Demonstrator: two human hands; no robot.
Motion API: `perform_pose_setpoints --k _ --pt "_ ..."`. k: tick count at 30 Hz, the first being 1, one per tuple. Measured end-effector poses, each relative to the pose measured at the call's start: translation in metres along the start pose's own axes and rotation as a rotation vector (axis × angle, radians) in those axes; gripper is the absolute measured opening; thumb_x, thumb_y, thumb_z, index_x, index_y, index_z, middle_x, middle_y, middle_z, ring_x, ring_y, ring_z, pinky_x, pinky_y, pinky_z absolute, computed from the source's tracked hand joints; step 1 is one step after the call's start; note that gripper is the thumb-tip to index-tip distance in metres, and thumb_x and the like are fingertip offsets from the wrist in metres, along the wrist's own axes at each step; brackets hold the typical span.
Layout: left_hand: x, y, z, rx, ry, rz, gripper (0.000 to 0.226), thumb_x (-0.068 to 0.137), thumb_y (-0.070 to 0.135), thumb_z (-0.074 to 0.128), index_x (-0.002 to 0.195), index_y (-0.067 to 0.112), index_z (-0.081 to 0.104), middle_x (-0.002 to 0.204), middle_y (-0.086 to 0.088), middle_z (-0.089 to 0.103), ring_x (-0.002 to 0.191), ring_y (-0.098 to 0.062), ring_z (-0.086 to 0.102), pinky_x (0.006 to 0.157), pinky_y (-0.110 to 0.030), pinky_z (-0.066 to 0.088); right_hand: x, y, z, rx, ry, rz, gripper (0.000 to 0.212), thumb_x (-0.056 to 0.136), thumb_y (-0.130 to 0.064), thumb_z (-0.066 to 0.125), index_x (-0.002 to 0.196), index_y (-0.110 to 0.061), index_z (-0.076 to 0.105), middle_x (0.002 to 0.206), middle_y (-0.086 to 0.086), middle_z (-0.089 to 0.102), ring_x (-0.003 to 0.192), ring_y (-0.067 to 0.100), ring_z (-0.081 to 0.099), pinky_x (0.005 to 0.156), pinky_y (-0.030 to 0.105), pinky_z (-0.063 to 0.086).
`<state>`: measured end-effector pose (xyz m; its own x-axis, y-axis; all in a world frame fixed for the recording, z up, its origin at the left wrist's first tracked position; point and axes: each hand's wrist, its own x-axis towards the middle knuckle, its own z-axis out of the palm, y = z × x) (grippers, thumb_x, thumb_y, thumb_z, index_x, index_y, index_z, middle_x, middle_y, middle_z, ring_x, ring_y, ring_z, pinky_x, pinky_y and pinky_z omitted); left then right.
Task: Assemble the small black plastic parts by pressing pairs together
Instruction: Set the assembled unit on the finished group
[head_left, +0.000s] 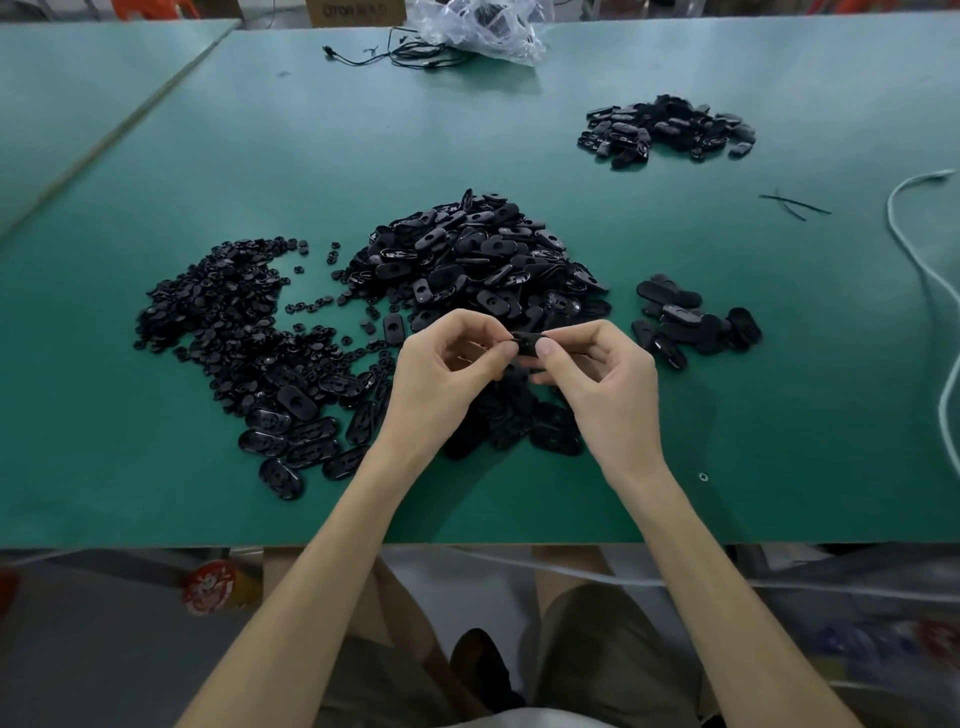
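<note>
Here, your left hand (441, 366) and right hand (600, 376) pinch one black plastic part (527, 344).
Both clamp its ends above the green surface (519, 501), near the parts pile (467, 254).

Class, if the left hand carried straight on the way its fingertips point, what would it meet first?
The left hand pinches the small black oval plastic part it points at; beyond that, probably the right hand.
</note>
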<state>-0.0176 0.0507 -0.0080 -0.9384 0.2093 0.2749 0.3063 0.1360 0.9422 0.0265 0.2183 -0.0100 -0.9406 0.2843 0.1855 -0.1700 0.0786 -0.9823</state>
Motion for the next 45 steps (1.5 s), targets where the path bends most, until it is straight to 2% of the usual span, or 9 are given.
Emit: perform_pose_setpoints --k 7,13,19,23,27,32,36,40,45 --pt "-0.0013 -0.0007 -0.0003 0.04 0.023 -0.037 0.008 0.089 0.012 0.082 0.095 0.012 0.077 0.088 0.002 0.077 0.08 -0.019 0.073 0.077 -0.034 0.061 -0.0009 -0.0013 -0.0005 -0.022 -0.04 -0.03 0.007 0.093 -0.012 0.078 0.096 -0.017 0.075 0.091 -0.001 0.08 0.089 0.018 0.079 0.086 0.046 0.064" --pt "-0.0011 0.0011 0.0001 0.044 0.039 -0.074 0.008 0.087 0.013 0.083 0.093 0.011 0.077 0.086 -0.001 0.078 0.08 -0.025 0.073 0.078 -0.041 0.061 0.0011 0.0 -0.0013 -0.042 -0.073 -0.041 0.009 0.092 -0.011 0.08 0.095 -0.018 0.076 0.091 -0.002 0.08 0.088 0.018 0.078 0.086 0.045 0.063" --pt "-0.0018 0.0018 -0.0011 0.074 0.083 -0.053 0.015 0.086 0.016 0.085 0.091 0.01 0.072 0.085 0.001 0.074 0.079 -0.017 0.071 0.074 -0.03 0.058 0.0016 -0.0003 -0.0014 0.002 -0.09 -0.04 0.009 0.092 -0.005 0.079 0.097 -0.012 0.075 0.089 0.004 0.079 0.081 0.022 0.076 0.081 0.031 0.061" --pt "-0.0009 0.0016 -0.0022 0.04 0.079 -0.035 0.027 0.086 0.016 0.085 0.108 0.011 0.07 0.103 0.0 0.073 0.09 -0.016 0.07 0.079 -0.031 0.057 0.0009 -0.0024 -0.0016 0.047 -0.091 -0.04 0.009 0.093 -0.003 0.077 0.098 -0.01 0.074 0.092 0.004 0.08 0.082 0.022 0.077 0.079 0.026 0.06" --pt "-0.0008 0.0032 -0.0024 0.023 0.02 0.03 0.015 0.091 0.012 0.079 0.106 0.012 0.076 0.097 0.006 0.077 0.091 -0.009 0.073 0.079 -0.018 0.053 0.0002 -0.003 -0.0013 0.085 -0.104 -0.035 0.012 0.092 0.001 0.076 0.098 -0.008 0.072 0.092 0.002 0.08 0.083 0.015 0.077 0.077 0.021 0.058" --pt "-0.0016 0.0026 -0.0022 -0.002 0.018 0.052 0.011 0.094 0.011 0.077 0.103 0.009 0.073 0.1 0.002 0.077 0.095 -0.015 0.073 0.089 -0.037 0.059 0.0009 -0.0031 -0.002 0.004 -0.07 -0.043 0.01 0.091 -0.004 0.079 0.094 -0.014 0.076 0.098 -0.003 0.079 0.09 0.011 0.074 0.082 0.026 0.057" --pt "-0.0022 0.0038 -0.0022 -0.102 0.0 0.021 0.01 0.096 0.01 0.073 0.106 0.007 0.071 0.106 -0.001 0.079 0.102 -0.018 0.075 0.09 -0.031 0.059 0.0016 -0.0027 -0.0013 -0.129 -0.066 -0.089 0.009 0.088 -0.009 0.083 0.092 -0.017 0.081 0.109 -0.006 0.073 0.103 0.011 0.069 0.08 0.028 0.053" --pt "-0.0022 0.0036 -0.0014 -0.151 0.057 -0.04 0.008 0.092 0.015 0.078 0.098 0.018 0.074 0.087 0.01 0.078 0.082 -0.003 0.073 0.075 -0.015 0.055 0.0004 -0.0028 0.0 -0.175 -0.097 -0.103 0.008 0.086 -0.009 0.085 0.089 -0.016 0.082 0.107 -0.004 0.071 0.1 0.01 0.067 0.074 0.02 0.048" --pt "-0.0026 0.0049 -0.0025 -0.161 0.033 -0.009 0.015 0.096 0.011 0.073 0.11 0.015 0.076 0.093 0.002 0.077 0.087 -0.014 0.077 0.079 -0.023 0.059 0.0007 -0.0016 0.0009 -0.169 -0.071 -0.096 0.006 0.092 -0.013 0.08 0.094 -0.019 0.079 0.099 -0.006 0.073 0.095 0.014 0.07 0.079 0.031 0.055"
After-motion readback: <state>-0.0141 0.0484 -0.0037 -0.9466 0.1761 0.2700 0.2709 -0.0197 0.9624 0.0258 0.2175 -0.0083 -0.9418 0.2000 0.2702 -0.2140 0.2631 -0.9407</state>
